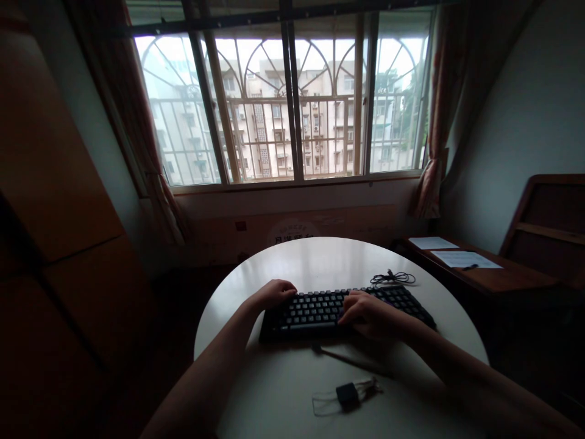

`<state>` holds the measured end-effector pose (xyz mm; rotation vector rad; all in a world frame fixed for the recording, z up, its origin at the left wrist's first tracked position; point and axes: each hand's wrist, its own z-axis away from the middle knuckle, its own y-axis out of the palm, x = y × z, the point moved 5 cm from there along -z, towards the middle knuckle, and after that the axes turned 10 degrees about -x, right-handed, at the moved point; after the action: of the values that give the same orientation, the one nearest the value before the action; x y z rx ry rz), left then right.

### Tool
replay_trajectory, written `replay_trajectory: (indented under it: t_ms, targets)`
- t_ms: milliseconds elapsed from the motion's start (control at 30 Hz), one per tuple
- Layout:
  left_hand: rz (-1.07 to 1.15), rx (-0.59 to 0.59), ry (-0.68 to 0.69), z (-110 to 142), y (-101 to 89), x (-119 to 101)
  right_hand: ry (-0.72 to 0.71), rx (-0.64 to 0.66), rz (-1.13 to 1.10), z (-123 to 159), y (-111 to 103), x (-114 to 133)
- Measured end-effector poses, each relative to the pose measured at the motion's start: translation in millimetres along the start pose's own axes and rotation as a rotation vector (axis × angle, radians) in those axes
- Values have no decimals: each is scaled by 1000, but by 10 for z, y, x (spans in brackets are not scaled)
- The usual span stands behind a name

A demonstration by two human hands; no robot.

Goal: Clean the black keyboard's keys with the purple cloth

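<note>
A black keyboard point(315, 314) with pale-marked keycaps lies on the round white table. My left hand point(274, 294) grips its upper left corner, the fingers bent over the edge. Over the right-centre keys is my right hand point(368, 312), its fingers curled together and thumb pointing down at the keys. Whatever those fingers pinch is hidden, apart from a faint dark purplish spot. In front of the keyboard lies a thin brush-like stick point(342, 358) with a dark tip. Closer to me sits a small black block point(347, 395) with wire loops sticking out on both sides.
A coiled black cable point(393, 278) rests behind the keyboard on the white table point(247, 390). To the right, a low wooden table point(516, 277) carries papers point(466, 259) and a dark pen. A wooden cabinet point(55, 201) stands at left; a barred window is ahead.
</note>
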<state>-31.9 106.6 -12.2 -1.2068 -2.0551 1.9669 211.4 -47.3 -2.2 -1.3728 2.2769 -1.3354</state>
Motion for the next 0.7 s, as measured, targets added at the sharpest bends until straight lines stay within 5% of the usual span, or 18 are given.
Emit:
replay_trajectory:
  t_ms: [367, 700]
  targets:
    - [-17, -3, 6, -4, 2, -12, 219, 155, -17, 64, 29, -35]
    - [-2, 14, -5, 21, -15, -37, 116, 116, 65, 16, -49, 103]
